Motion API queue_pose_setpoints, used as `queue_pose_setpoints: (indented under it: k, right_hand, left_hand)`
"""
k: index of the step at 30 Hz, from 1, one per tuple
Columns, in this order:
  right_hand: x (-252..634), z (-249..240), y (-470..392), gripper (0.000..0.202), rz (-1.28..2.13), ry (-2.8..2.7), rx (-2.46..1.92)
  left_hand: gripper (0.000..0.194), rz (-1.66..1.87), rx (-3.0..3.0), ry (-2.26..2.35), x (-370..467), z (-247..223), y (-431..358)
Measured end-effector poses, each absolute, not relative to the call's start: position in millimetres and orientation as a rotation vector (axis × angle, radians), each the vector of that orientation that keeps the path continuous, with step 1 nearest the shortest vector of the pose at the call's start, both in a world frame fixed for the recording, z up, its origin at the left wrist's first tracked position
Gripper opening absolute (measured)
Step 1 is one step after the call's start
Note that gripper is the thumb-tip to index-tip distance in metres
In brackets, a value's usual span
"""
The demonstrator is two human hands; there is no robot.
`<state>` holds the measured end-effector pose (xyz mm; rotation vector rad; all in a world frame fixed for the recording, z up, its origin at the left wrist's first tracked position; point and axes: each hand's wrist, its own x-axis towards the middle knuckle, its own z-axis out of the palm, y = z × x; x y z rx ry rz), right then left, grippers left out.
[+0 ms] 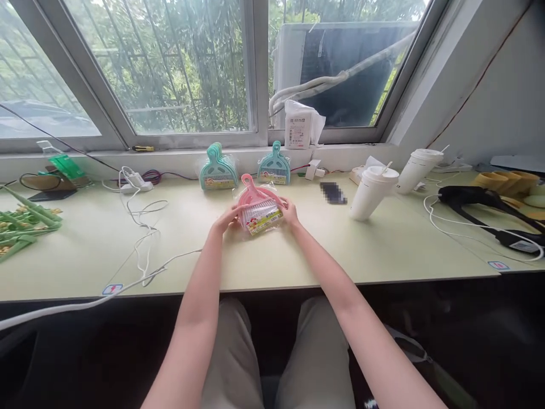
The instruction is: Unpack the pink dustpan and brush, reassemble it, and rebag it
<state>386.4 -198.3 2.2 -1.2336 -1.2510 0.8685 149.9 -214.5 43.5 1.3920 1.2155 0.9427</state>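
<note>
A pink dustpan and brush set, wrapped in clear plastic with a yellow-green label, is between my two hands over the desk. My left hand grips its left edge, fingers curled round the side. On the opposite edge, my right hand is closed with the thumb side against the wrapping. The set leans back, its handle pointing to the window. Behind it, several teal dustpan sets stand together on the left, and another teal dustpan set stands on the right.
Two white lidded cups with straws and a blurred-out dark phone are to the right. White cables cross the left side. A black strap-like frame lies far right. The desk edge runs above my knees.
</note>
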Motion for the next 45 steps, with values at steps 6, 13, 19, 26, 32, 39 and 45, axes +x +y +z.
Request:
queue_pose_setpoints:
  k: [6,13,19,26,32,39,45]
  right_hand:
    - [387,21,-223,0.033,0.339,-1.294,-1.44]
    - [370,31,-233,0.031,0.383,-1.638,-1.42]
    - [367,10,-225,0.042,0.507,-1.89,-1.503]
    - [411,13,-216,0.037,0.004,-1.694,-1.815]
    - [406,35,-221,0.027,0.11,-1.54,-1.324]
    - [364,24,-223,0.032,0.638,-1.283,-1.242]
    - [378,30,-229,0.031,0.139,-1.567,-1.115]
  left_hand:
    - [0.049,0.999,1.189,0.989,164,35,-227]
    - [0.033,1.298,1.034,0.884,155,27,-209]
    - [0.025,1.429,0.96,0.881,152,27,-203]
    - [0.033,1.436,1.042,0.851,150,28,-207]
    - [0.04,1.341,1.078,0.806,162,31,-213]
    - [0.061,1.275,1.111,0.725,172,30,-216]
    - [0.066,1.325,1.118,0.729,172,27,-213]
